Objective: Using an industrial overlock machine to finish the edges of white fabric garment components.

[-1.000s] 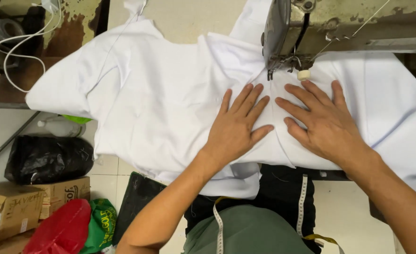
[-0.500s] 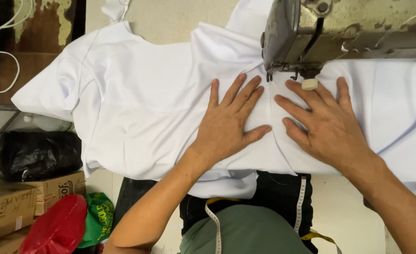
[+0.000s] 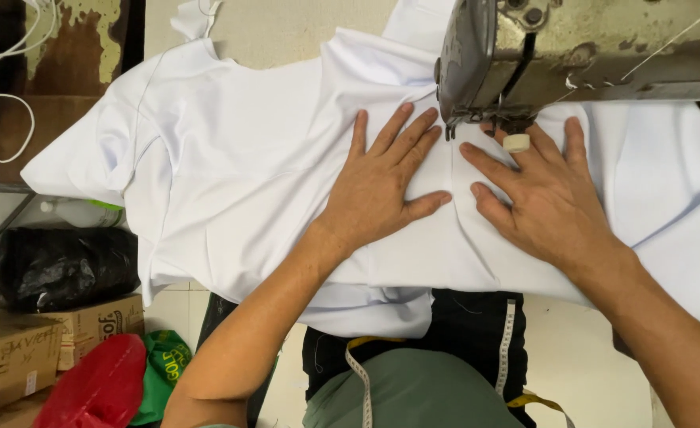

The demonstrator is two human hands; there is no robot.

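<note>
Left hand [image 3: 381, 186] flat, fingers spread, pressing white cloth [image 3: 239, 166] on table, holding nothing; right hand [image 3: 544, 194] flat beside it, also open, fingertips just under sewing machine [image 3: 556, 55] head; cloth drapes off table edge.

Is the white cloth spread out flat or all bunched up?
Mostly spread flat. The white cloth lies across the table, pressed down by the left hand and right hand, with a few folds near its edges.
</note>
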